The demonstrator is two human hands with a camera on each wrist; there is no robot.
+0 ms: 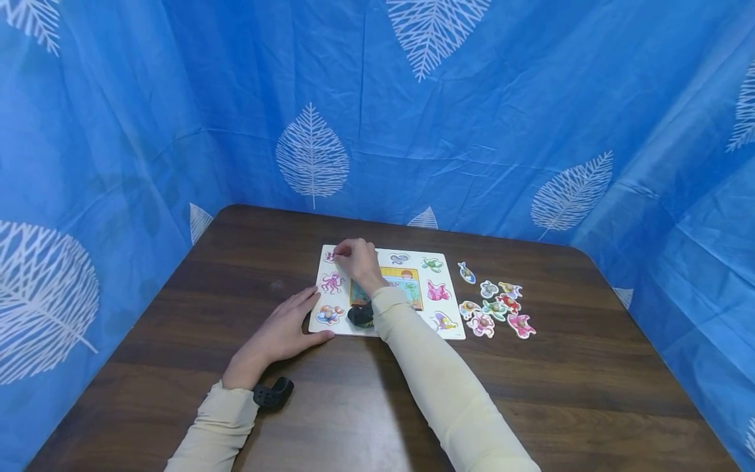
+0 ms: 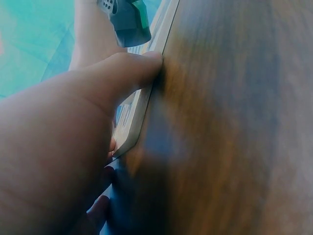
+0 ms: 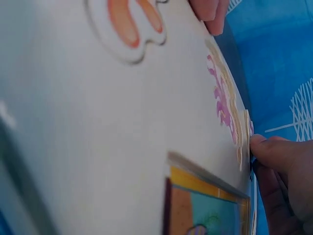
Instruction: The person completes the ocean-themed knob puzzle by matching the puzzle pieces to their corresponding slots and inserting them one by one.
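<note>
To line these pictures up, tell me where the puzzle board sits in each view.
Head: the puzzle board lies just below centre.
Left wrist: its pale edge slants down-left from the top middle.
Right wrist: its white face fills much of the left and middle.
Shared landmark: the left hand; the right wrist view shows only its fingers, at top.

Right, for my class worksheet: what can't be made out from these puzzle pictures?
Near middle of the puzzle board: head view; black wrist device covers part.
Far-left corner picture: head view; right grip partly covers it.
Loose pieces' fine details: head view; too small.
Orange-and-white shape: right wrist view; top edge cuts it off.
</note>
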